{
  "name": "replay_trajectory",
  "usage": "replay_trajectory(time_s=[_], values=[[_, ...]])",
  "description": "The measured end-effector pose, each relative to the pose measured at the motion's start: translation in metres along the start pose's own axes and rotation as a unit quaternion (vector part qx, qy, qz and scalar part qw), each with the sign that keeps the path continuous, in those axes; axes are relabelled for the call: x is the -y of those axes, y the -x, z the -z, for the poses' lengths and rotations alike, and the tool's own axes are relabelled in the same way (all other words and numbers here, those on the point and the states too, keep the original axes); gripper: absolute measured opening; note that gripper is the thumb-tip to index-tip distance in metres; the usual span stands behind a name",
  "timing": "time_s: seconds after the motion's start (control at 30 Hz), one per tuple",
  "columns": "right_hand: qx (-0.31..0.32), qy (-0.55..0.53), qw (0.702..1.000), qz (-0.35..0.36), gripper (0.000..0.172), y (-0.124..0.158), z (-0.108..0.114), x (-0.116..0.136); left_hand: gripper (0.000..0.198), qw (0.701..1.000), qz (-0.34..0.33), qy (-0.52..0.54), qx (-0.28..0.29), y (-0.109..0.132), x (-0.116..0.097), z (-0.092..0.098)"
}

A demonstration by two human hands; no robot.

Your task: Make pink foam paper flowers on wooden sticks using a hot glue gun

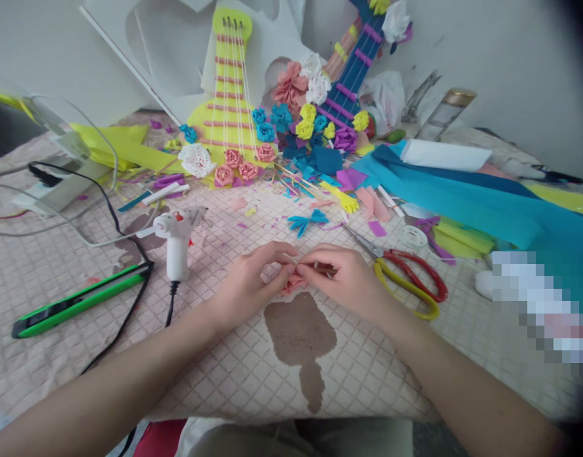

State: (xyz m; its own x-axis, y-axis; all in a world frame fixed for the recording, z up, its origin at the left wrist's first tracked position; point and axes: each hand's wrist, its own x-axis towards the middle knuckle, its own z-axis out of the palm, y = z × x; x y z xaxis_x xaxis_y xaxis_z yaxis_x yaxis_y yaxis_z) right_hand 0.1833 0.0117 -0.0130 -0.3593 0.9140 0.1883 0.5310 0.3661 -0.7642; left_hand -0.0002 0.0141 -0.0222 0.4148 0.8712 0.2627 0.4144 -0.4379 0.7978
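Near the middle of the table, my left hand and my right hand meet at the fingertips. Between them they pinch a small pink paper flower, mostly hidden by the fingers. A thin brownish strip shows under my right fingers; what it is I cannot make out. Just beyond my hands lies a blue paper bow-shaped piece. Scissors with red and yellow handles rest to the right of my right hand. Left of my left hand stands a white glue gun.
A green utility knife and a black cable lie at left, beside a white power strip. A yellow paper guitar and a blue one, trimmed with paper flowers, lean at the back. Blue crepe paper covers the right.
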Motion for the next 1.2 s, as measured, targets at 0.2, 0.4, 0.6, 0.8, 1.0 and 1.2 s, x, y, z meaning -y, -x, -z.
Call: replay_trajectory(time_s=[0.2, 0.4, 0.6, 0.8, 1.0, 1.2], values=[[-0.024, -0.013, 0.999, -0.019, 0.011, -0.002, 0.004, 0.003, 0.025, 0.982, 0.054, 0.177, 0.035, -0.003, -0.005, 0.000], [-0.025, -0.024, 0.999, -0.033, 0.011, -0.001, 0.007, 0.003, 0.025, 0.968, 0.109, 0.214, 0.079, -0.004, -0.012, -0.003], [-0.020, -0.011, 0.999, -0.026, 0.014, -0.001, 0.008, 0.003, 0.023, 0.974, 0.104, 0.190, 0.073, -0.003, -0.008, -0.003], [-0.011, -0.008, 0.999, -0.041, 0.016, -0.001, 0.008, 0.001, 0.023, 0.989, 0.067, 0.116, 0.054, -0.003, -0.005, -0.001], [0.001, -0.027, 0.999, -0.035, 0.015, -0.002, 0.008, 0.000, 0.024, 0.995, 0.040, 0.078, 0.040, -0.001, -0.003, -0.001], [0.005, -0.042, 0.998, -0.048, 0.013, -0.002, 0.008, -0.001, 0.027, 0.999, -0.002, 0.017, 0.038, 0.000, -0.002, -0.001]])
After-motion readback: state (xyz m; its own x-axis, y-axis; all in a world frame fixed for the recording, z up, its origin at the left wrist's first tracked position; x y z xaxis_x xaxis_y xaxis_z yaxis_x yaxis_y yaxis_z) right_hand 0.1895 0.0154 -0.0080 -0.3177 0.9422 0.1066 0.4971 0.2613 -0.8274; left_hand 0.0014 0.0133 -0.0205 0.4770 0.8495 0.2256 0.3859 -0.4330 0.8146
